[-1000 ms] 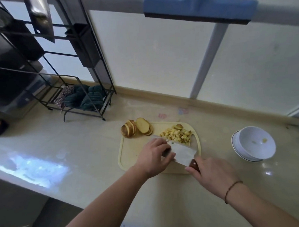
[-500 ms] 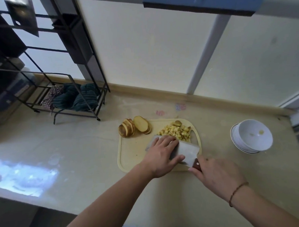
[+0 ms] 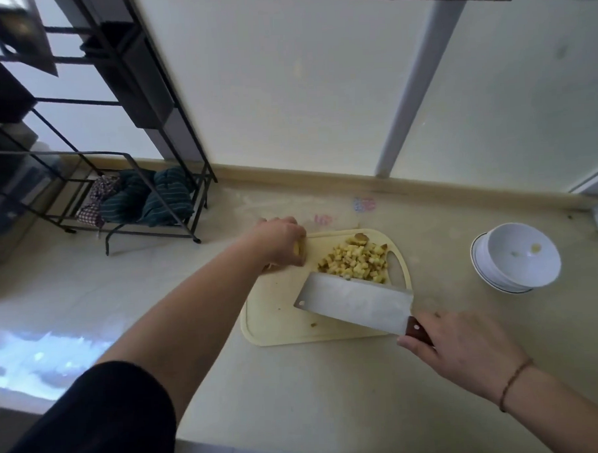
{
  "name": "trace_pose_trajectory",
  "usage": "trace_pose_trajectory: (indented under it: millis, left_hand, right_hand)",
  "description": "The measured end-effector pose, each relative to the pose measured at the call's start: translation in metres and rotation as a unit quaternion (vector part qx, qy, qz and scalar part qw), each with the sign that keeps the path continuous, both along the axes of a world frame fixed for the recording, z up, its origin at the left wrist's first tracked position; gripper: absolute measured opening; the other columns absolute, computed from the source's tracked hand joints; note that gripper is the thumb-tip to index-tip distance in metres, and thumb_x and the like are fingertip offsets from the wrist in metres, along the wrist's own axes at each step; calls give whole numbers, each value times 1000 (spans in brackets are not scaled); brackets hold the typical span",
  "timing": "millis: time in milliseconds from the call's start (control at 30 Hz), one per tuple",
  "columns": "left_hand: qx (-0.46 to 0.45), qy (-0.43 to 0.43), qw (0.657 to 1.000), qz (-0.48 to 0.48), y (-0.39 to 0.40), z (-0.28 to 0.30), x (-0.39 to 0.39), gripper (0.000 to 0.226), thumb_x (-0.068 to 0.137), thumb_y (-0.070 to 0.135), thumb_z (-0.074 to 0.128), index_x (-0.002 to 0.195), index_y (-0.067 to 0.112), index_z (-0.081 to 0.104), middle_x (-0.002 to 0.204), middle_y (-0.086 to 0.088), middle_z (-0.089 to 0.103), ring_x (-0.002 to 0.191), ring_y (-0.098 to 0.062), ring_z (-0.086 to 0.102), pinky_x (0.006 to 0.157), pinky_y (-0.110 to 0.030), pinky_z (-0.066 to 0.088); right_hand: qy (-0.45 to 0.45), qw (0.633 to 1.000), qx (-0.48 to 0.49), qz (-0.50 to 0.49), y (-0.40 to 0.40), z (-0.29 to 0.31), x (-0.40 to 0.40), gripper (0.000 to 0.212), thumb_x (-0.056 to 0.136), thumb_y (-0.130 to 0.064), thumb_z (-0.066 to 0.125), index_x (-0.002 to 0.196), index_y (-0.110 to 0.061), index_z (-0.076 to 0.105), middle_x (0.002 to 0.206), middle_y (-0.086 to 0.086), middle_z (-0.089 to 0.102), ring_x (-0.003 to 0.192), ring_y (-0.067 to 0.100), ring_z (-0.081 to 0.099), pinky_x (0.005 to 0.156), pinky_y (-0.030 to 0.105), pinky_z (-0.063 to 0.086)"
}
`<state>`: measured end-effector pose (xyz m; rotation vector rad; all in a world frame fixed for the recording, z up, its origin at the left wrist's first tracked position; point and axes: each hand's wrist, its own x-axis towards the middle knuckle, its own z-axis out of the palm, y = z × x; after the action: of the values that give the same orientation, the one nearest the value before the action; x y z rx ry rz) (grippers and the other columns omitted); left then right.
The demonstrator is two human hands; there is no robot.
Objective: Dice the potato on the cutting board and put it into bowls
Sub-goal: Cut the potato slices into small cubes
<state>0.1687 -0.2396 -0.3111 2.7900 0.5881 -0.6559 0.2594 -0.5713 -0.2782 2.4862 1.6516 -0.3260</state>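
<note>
A pale yellow cutting board (image 3: 278, 323) lies on the counter. A heap of diced potato (image 3: 355, 259) sits on its far right part. My left hand (image 3: 279, 241) is at the board's far left corner, closed over the potato slices (image 3: 297, 249); only a yellow edge of them shows. My right hand (image 3: 464, 352) grips the brown handle of a cleaver (image 3: 355, 301), whose broad blade hovers flat-side-up over the board, just in front of the dice. White stacked bowls (image 3: 518, 258) stand right of the board, with a couple of potato bits inside.
A black wire rack (image 3: 123, 158) stands at the back left, with folded dark cloths (image 3: 145, 198) on its bottom shelf. The wall and a pale post (image 3: 414, 84) run close behind the board. The counter's front edge is near my elbows.
My left hand left the cleaver blade and reached to the board's far left, closing over the potato slices. The cleaver lifted and its blade now shows in full.
</note>
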Motion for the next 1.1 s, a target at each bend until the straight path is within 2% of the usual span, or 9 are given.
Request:
trace_pose_trajectory:
  millis: [133, 267, 333, 467, 567, 700, 900, 1033, 1100]
  left_hand:
    - [20, 5, 999, -29, 2, -4, 3, 55, 87, 47, 74, 135, 27, 55, 131, 0, 52, 114, -24, 53, 103, -42, 45]
    - [-18, 1, 1000, -10, 2, -6, 5, 54, 83, 40, 80, 129, 25, 55, 123, 0, 48, 113, -22, 47, 97, -40, 50]
    - [-30, -7, 999, -11, 2, -3, 6, 49, 81, 36, 82, 121, 24, 55, 118, 3, 48, 109, -19, 45, 95, -38, 50]
    - [-39, 3, 999, -8, -3, 3, 10, 22, 83, 19, 71, 95, 23, 53, 102, 2, 55, 93, -21, 56, 81, -36, 54]
    - [-71, 2, 997, 25, -6, 4, 11, 17, 80, 9, 61, 82, 23, 52, 90, 2, 57, 86, -24, 58, 77, -40, 56]
    - [-98, -26, 993, 58, -4, 6, 10, 19, 83, 5, 59, 93, 21, 63, 89, 6, 57, 86, -20, 58, 77, -36, 54]
    - [-90, -71, 991, 65, -7, 1, 7, 28, 95, 10, 53, 112, 24, 70, 108, 5, 58, 96, -15, 51, 91, -34, 47]
    - [-111, -119, 985, 53, -11, 2, 7, 20, 97, 8, 58, 108, 20, 71, 111, 3, 59, 100, -18, 56, 86, -30, 46]
    - [-134, -168, 975, 48, -13, 3, 5, 21, 99, 6, 58, 110, 19, 70, 114, 2, 59, 101, -19, 60, 82, -31, 48]
  right_hand:
    - [9, 1000, -21, 0, 3, -4, 2, 111, 54, -75, -42, 108, -34, 45, 99, -7, 65, 85, 15, 65, 64, 32, 46]
    - [15, 1000, -14, 2, 2, -9, 8, 112, 52, -73, -44, 106, -34, 45, 98, -8, 65, 84, 14, 64, 66, 32, 48]
    - [19, 1000, -9, 9, 2, -8, 11, 105, 57, -75, -38, 106, -34, 45, 98, -7, 65, 84, 14, 64, 68, 32, 49]
    - [39, 999, -16, 21, 5, -2, 10, 76, 77, -73, -7, 111, -32, 47, 103, -7, 65, 89, 15, 65, 66, 31, 45]
    - [32, 999, -18, 25, 5, -1, 11, 81, 74, -75, -14, 110, -34, 46, 103, -8, 65, 88, 13, 65, 60, 31, 38]
    - [26, 999, -10, 18, 0, -8, 14, 99, 59, -75, -36, 104, -34, 43, 98, -9, 65, 83, 12, 64, 59, 30, 39]
    - [20, 999, -11, 30, 2, -5, 13, 98, 59, -76, -36, 102, -34, 42, 96, -9, 64, 82, 11, 64, 56, 30, 36]
    - [26, 999, -15, 42, 3, -3, 13, 72, 77, -75, -8, 107, -34, 44, 99, -8, 65, 84, 12, 64, 60, 30, 40]
    - [27, 999, -12, 42, 3, -2, 13, 68, 79, -74, -4, 107, -34, 44, 99, -8, 65, 85, 13, 64, 62, 30, 43]
